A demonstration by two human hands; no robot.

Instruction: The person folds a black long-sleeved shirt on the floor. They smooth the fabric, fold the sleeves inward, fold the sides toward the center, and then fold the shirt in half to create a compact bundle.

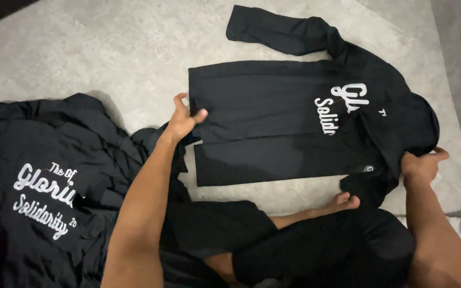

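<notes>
- The shirt (273,122) lies flat on the floor (108,48), long axis left to right.
- Left hand (183,118) pinches its hem end; right hand (421,165) grips its collar end.
- Both fingers clenched on cloth.

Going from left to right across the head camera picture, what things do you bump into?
Crumpled black garment with white lettering → left hand → black hooded top spread on the floor → right hand.
</notes>
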